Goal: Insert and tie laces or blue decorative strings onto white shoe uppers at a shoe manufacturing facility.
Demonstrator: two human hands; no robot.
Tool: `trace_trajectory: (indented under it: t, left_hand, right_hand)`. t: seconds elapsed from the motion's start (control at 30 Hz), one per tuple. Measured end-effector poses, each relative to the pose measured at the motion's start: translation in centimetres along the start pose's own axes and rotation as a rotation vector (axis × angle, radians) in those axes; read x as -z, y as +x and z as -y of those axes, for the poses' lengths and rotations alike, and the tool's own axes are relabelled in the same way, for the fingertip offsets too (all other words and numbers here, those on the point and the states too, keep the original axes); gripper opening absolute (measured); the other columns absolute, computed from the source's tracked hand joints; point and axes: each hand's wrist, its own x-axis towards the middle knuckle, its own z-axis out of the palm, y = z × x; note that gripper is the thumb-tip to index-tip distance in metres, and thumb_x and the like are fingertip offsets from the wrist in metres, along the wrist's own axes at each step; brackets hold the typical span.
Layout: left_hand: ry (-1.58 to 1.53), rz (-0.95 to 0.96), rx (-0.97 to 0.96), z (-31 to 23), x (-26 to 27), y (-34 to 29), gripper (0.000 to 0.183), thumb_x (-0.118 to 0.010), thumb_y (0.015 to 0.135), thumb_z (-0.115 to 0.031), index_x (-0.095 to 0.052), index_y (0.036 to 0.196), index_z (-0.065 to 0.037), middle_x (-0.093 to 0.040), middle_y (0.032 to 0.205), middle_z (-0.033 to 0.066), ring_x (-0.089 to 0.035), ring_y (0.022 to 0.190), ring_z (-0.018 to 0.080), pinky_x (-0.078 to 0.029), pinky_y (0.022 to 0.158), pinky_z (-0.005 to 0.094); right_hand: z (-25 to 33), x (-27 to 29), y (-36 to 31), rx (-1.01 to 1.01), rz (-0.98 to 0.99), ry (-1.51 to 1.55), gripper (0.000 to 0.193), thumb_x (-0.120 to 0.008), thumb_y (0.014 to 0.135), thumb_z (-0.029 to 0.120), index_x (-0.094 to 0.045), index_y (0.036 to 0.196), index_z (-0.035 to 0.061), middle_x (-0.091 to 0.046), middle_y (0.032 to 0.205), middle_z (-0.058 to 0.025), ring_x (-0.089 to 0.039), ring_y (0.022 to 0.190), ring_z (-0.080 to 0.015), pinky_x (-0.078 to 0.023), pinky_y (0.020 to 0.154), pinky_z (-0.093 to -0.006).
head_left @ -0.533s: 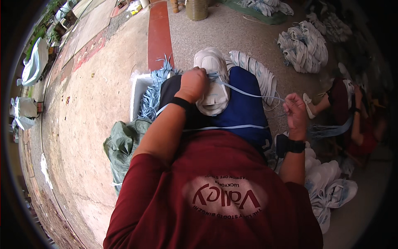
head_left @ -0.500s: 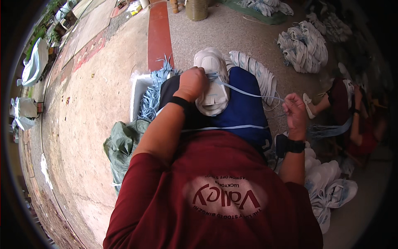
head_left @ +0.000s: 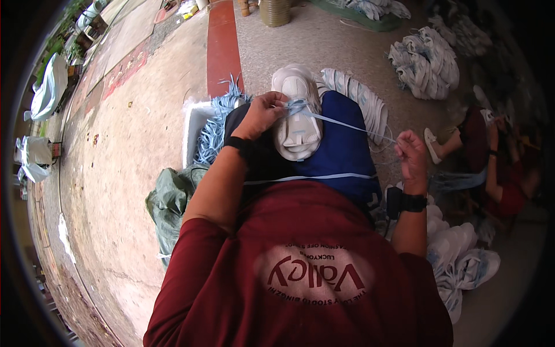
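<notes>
A white sneaker (head_left: pixel 299 137) rests on my lap, between a dark-clad leg and a blue cloth (head_left: pixel 344 130). Pinched fingers of my left hand (head_left: pixel 263 114) are at the sneaker's left edge, on the light-blue shoelace (head_left: pixel 341 122) where it crosses the upper. From there the lace runs taut to the right. Its far end is between the closed thumb and fingers of my right hand (head_left: pixel 411 151), held out in the air well away from the shoe. A thin light-blue cord (head_left: pixel 329 176) lies across my waist.
Loose blue laces (head_left: pixel 211 139) fill a white foam box (head_left: pixel 189 130) at my left, beside a green sack (head_left: pixel 173 196). A row of white shoes (head_left: pixel 364 101) stands beyond the blue cloth. Shoe heaps (head_left: pixel 425 63) lie at right, near a seated person (head_left: pixel 503 173); more shoes (head_left: pixel 462 254) are by my right elbow.
My left hand has shifted slightly left and turned, uncovering more of the lacing. The lace is now straighter, where it sagged before. My right hand has hardly moved.
</notes>
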Motion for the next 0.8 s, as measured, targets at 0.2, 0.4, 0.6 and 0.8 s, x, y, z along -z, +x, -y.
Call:
trace_trajectory:
  t: [0.2,0.4,0.6,0.8]
  left_hand:
    - [0.088,-0.036,-0.026,1.0,-0.5,0.4,0.015,-0.065,0.075,-0.004,-0.062,0.089,0.000,-0.059,0.072,0.0015,-0.052,0.066,0.0086,-0.045,0.062,0.0222]
    - [0.288,-0.171,-0.054,0.8,-0.9,0.7,0.011,-0.065,0.074,-0.007,-0.062,0.083,-0.001,-0.062,0.074,0.0092,-0.058,0.066,0.0160,-0.047,0.063,0.0277]
    - [0.738,-0.317,-0.336,-0.2,-1.8,0.8,0.013,-0.061,0.074,-0.008,-0.059,0.086,-0.002,-0.062,0.077,0.0132,-0.061,0.066,0.0247,-0.048,0.061,0.0319]
    - [0.865,-0.421,-0.301,0.0,-2.5,0.7,0.014,-0.058,0.074,-0.010,-0.061,0.086,-0.004,-0.062,0.077,0.0148,-0.060,0.066,0.0299,-0.048,0.063,0.0358]
  right_hand:
    - [0.0,0.1,0.0,-0.011,0.025,0.001,0.005,-0.059,0.080,0.006,-0.054,0.080,0.0060,-0.047,0.065,0.0027,-0.041,0.055,-0.0055,-0.027,0.049,-0.0176]
    - [-0.4,0.3,0.0,-0.012,0.022,0.012,0.004,-0.058,0.080,0.005,-0.054,0.080,0.0053,-0.047,0.065,0.0024,-0.041,0.055,-0.0056,-0.027,0.048,-0.0177]
    - [-0.7,0.5,0.0,-0.005,0.027,0.021,0.003,-0.057,0.080,0.004,-0.054,0.080,0.0046,-0.047,0.064,0.0020,-0.041,0.054,-0.0059,-0.027,0.048,-0.0180]
    - [-0.5,0.3,-0.4,-0.011,-0.002,0.036,0.004,-0.058,0.080,0.005,-0.054,0.080,0.0045,-0.047,0.064,0.0017,-0.042,0.054,-0.0058,-0.028,0.048,-0.0182]
